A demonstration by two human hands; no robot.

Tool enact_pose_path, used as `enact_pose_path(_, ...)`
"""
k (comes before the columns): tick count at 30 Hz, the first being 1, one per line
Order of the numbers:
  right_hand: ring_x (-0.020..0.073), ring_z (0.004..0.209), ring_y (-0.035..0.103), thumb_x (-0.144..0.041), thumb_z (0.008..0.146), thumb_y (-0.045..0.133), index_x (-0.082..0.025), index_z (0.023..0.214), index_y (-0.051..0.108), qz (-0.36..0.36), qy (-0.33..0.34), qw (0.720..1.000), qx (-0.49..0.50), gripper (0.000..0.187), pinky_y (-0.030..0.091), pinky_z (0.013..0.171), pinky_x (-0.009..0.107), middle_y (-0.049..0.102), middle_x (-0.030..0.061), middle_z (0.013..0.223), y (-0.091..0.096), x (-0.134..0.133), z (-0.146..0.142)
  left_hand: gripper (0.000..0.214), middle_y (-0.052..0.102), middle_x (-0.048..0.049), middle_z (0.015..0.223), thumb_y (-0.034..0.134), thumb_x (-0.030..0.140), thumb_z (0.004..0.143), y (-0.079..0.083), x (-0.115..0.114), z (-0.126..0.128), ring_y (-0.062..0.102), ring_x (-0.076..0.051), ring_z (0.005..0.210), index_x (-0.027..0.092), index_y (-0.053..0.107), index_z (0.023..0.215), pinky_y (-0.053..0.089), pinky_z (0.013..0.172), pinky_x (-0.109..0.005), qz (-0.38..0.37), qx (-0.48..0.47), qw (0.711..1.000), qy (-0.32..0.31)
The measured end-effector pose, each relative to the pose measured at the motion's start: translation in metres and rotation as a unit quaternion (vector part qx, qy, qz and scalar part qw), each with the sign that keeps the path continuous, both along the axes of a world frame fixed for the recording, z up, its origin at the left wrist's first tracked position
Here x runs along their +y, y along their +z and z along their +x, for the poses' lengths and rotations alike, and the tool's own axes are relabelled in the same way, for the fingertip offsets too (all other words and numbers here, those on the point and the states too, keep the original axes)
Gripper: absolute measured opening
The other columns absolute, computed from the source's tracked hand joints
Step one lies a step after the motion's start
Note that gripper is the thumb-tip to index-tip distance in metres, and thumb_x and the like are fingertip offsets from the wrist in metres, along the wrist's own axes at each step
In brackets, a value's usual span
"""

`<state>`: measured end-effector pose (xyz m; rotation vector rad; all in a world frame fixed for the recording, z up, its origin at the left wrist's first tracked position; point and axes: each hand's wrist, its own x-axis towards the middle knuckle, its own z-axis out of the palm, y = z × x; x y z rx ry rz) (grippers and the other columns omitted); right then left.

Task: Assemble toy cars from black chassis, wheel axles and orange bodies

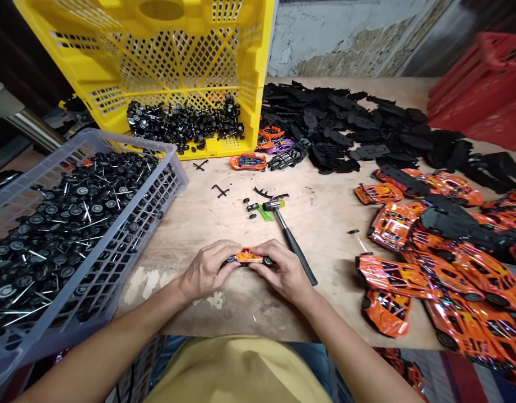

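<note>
An orange toy car [249, 257] with black wheels lies on the wooden table [325, 224] in front of me. My left hand [207, 271] grips its left end, fingers curled round it. My right hand [283, 271] grips its right end the same way. A small hammer [289, 238] with a black handle lies just beyond my right hand. Loose wheels and a green piece [264, 212] lie by the hammer's head.
A grey basket [127, 246] of wheel axles stands at left. A tilted yellow crate [165, 61] holds more wheels behind it. Black chassis parts [367, 129] are heaped at the back. Orange car shells [442, 252] pile up at right, red crates [488, 84] beyond.
</note>
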<state>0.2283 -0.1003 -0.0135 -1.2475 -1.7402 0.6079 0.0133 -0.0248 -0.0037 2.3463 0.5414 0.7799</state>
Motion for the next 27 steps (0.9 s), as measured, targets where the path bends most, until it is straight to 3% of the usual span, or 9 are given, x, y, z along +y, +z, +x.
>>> enact_pose_path(6,0.0200,0.086,0.065,-0.029,0.088,0.064,-0.020,0.107,0.063,-0.044,-0.019,0.999,0.009,0.021,0.053,0.077,0.034,0.068,0.0086,0.095,0.007,-0.004,0.006,0.030,0.067,-0.0150,0.111,0.054,0.015,0.089,0.002,-0.001,0.000,0.063,-0.023,0.104,0.015,0.059,0.120,0.053,0.090,-0.039,-0.033,0.000,0.999,-0.007)
enact_pose_path(9,0.0206,0.084,0.064,-0.031,0.088,0.064,-0.020,0.104,0.063,-0.046,-0.047,0.997,0.027,0.019,0.052,0.076,0.035,0.068,0.0082,0.092,0.003,-0.006,-0.001,0.029,0.066,-0.0143,0.113,0.058,0.018,0.088,0.000,-0.002,0.001,0.063,-0.023,0.106,0.016,0.061,0.117,0.051,0.093,-0.040,-0.119,-0.018,0.993,0.018)
enact_pose_path(11,0.0205,0.085,0.064,-0.033,0.088,0.063,-0.021,0.101,0.062,-0.062,-0.081,0.992,0.076,0.018,0.052,0.076,0.035,0.067,0.0074,0.092,-0.003,-0.009,-0.008,0.039,0.063,-0.0143,0.122,0.066,0.024,0.083,-0.003,-0.006,0.003,0.059,-0.024,0.115,0.017,0.058,0.121,0.049,0.098,-0.039,-0.215,-0.067,0.971,0.075)
enact_pose_path(13,0.0203,0.086,0.064,-0.037,0.089,0.061,-0.022,0.100,0.060,-0.082,-0.112,0.980,0.144,0.019,0.052,0.077,0.034,0.066,0.0063,0.094,-0.008,-0.012,-0.012,0.053,0.060,-0.0149,0.128,0.073,0.031,0.077,-0.005,-0.011,0.007,0.058,-0.025,0.119,0.016,0.054,0.124,0.047,0.100,-0.039,-0.316,-0.123,0.933,0.123)
enact_pose_path(16,0.0221,0.098,0.062,-0.044,0.086,0.063,-0.023,0.109,0.055,-0.089,-0.103,0.976,0.167,0.032,0.051,0.084,0.036,0.063,0.0074,0.105,0.001,-0.013,-0.012,0.050,0.068,-0.0118,0.114,0.074,0.035,0.075,0.004,-0.018,0.014,0.066,-0.023,0.104,0.014,0.057,0.117,0.051,0.093,-0.035,-0.398,-0.136,0.898,0.132)
enact_pose_path(20,0.0280,0.110,0.053,-0.053,0.076,0.072,-0.021,0.126,0.046,-0.001,-0.051,0.998,-0.038,0.064,0.046,0.091,0.042,0.055,0.0136,0.120,0.051,0.000,-0.010,0.036,0.069,-0.0043,0.094,0.075,0.032,0.073,0.031,-0.020,0.021,0.065,-0.019,0.087,0.016,0.060,0.102,0.051,0.083,-0.030,-0.301,-0.045,0.943,0.133)
enact_pose_path(23,0.0277,0.092,0.055,-0.064,0.078,0.062,-0.017,0.102,0.058,0.053,0.001,0.971,-0.232,0.053,0.046,0.079,0.040,0.061,0.0129,0.097,0.086,0.020,-0.019,0.032,0.064,-0.0028,0.090,0.074,0.027,0.071,0.042,-0.017,0.027,0.061,-0.018,0.083,0.017,0.057,0.096,0.050,0.078,-0.028,-0.208,-0.027,0.969,0.128)
enact_pose_path(25,0.0256,0.081,0.054,-0.071,0.081,0.053,-0.018,0.082,0.060,0.074,0.014,0.944,-0.320,0.053,0.043,0.070,0.037,0.060,0.0110,0.081,0.096,0.033,-0.027,0.026,0.061,-0.0016,0.087,0.070,0.020,0.070,0.041,-0.016,0.031,0.060,-0.017,0.080,0.017,0.055,0.090,0.050,0.073,-0.027,-0.187,-0.038,0.973,0.128)
enact_pose_path(27,0.0242,0.076,0.053,-0.074,0.081,0.046,-0.019,0.074,0.058,0.098,0.017,0.927,-0.361,0.057,0.040,0.065,0.035,0.059,0.0104,0.075,0.098,0.042,-0.032,0.022,0.060,-0.0002,0.082,0.067,0.016,0.068,0.036,-0.016,0.034,0.059,-0.016,0.075,0.018,0.053,0.086,0.049,0.066,-0.025,-0.196,-0.050,0.971,0.129)
